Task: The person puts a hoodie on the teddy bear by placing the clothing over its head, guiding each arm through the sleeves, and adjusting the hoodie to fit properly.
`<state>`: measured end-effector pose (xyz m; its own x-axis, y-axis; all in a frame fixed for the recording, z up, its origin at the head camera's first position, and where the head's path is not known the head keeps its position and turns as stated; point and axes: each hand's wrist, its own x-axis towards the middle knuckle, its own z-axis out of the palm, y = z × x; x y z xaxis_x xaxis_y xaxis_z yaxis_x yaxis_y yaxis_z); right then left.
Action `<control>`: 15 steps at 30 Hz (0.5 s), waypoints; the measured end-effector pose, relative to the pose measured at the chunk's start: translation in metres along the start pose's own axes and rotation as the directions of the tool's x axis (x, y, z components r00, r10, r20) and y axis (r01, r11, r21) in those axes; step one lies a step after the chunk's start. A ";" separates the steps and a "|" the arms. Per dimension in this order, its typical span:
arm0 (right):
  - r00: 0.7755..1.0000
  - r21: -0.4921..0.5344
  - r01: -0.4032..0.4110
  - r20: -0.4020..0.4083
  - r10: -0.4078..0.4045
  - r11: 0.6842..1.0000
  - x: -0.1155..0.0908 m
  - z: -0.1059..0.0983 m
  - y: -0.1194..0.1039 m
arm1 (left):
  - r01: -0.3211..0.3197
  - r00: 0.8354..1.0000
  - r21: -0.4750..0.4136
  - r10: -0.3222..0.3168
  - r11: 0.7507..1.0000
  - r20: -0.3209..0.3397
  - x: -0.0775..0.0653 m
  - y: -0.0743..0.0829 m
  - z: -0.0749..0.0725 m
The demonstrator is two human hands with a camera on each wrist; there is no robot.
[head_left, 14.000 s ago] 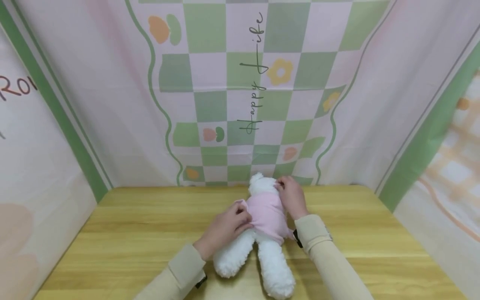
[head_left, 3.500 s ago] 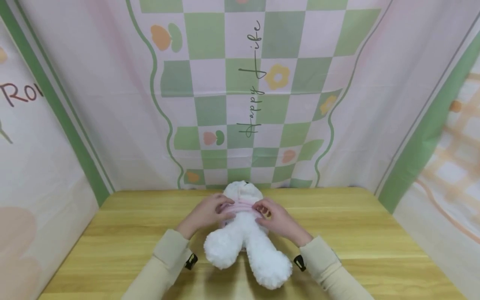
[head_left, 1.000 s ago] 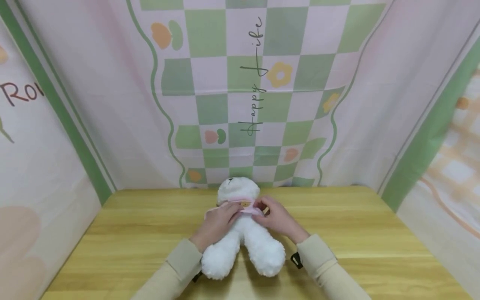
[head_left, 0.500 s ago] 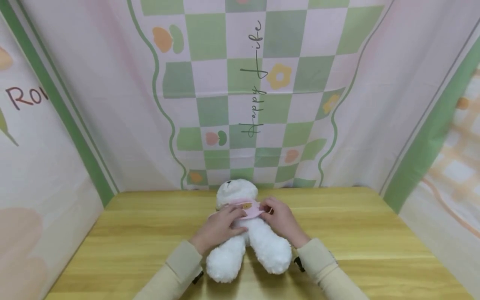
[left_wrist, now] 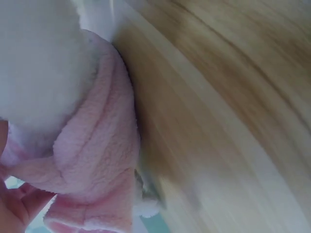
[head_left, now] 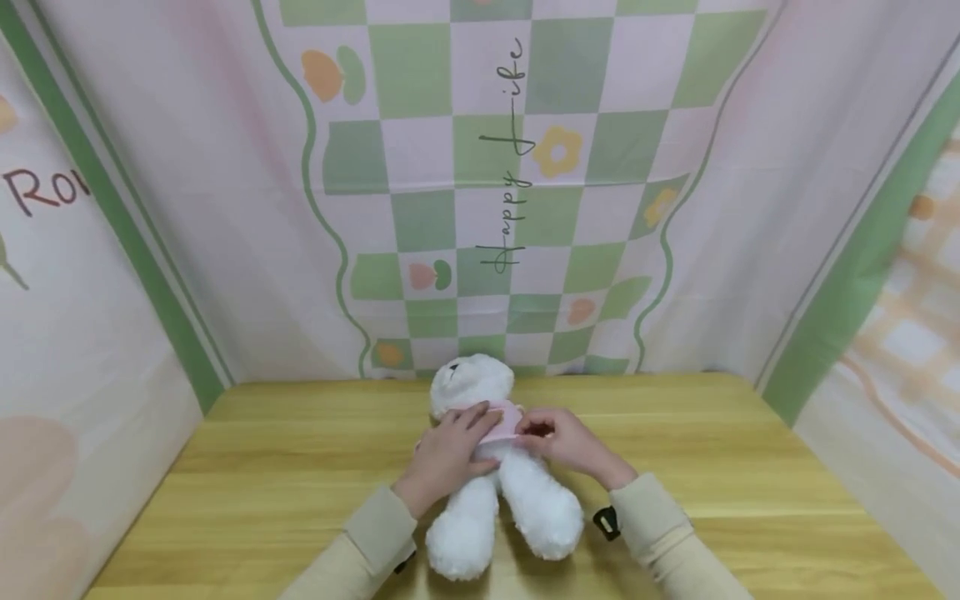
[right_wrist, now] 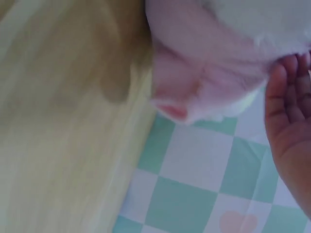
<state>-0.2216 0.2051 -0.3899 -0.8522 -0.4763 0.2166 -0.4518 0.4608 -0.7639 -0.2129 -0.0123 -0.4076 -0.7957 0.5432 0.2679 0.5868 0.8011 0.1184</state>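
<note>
A white plush toy (head_left: 474, 387) lies on its back on the table, head toward the back wall and both legs toward me. It wears a pink fleece top (head_left: 501, 421) that covers its torso. My left hand (head_left: 448, 448) rests across the toy's left-hand side with fingers extended over the top, thumb apart near the hem. With thumb and fingers, my right hand (head_left: 566, 440) pinches the top's right-hand hem. In the left wrist view the pink fabric (left_wrist: 104, 141) hangs in folds. A loose pink sleeve (right_wrist: 177, 80) shows in the right wrist view.
The wooden table (head_left: 300, 467) runs back to a wall hanging (head_left: 491, 208) with green-and-white checks. Printed curtains (head_left: 82, 333) close in the left and right sides. A black strap piece (head_left: 606, 523) sits at my right cuff.
Over fourteen seconds the toy has been turned over and its pink top pulled straighter. In the last second, the hem has come down at the right and my left fingers have spread over the chest.
</note>
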 end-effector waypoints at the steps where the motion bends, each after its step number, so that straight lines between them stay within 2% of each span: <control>1: 1.000 -0.007 -0.010 -0.022 0.010 1.000 0.001 -0.001 0.001 | -0.005 1.000 0.002 0.005 1.000 0.001 0.000 0.000 0.000; 5: 0.991 -0.048 -0.080 -0.108 0.075 0.996 0.005 -0.002 0.001 | -0.030 1.000 -0.008 0.030 1.000 -0.005 0.000 0.000 0.001; 7: 0.989 -0.075 -0.124 -0.094 0.117 0.989 0.008 0.000 0.002 | -0.042 0.999 -0.043 0.041 0.998 -0.033 0.001 -0.001 0.002; 9: 0.989 -0.096 -0.141 -0.046 0.137 0.985 0.010 0.002 0.004 | -0.030 0.997 -0.143 0.020 0.989 -0.076 0.003 -0.002 0.002; 11: 0.986 -0.092 -0.168 -0.006 0.168 0.982 0.011 0.002 0.006 | 0.004 0.988 -0.275 -0.045 0.961 -0.146 0.005 -0.005 0.002; 12: 0.984 -0.099 -0.179 0.004 0.180 0.979 0.011 0.002 0.007 | 0.031 0.979 -0.334 -0.096 0.942 -0.181 0.006 -0.007 0.002; 15: 0.980 -0.114 -0.198 0.012 0.201 0.973 0.011 0.000 0.007 | 0.125 0.937 -0.479 -0.262 0.869 -0.231 0.011 -0.013 0.001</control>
<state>-0.2344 0.2036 -0.3928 -0.9224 -0.3827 0.0516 -0.3007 0.6282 -0.7176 -0.2298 -0.0165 -0.4069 -0.8646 0.2413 0.4408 0.4825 0.6435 0.5942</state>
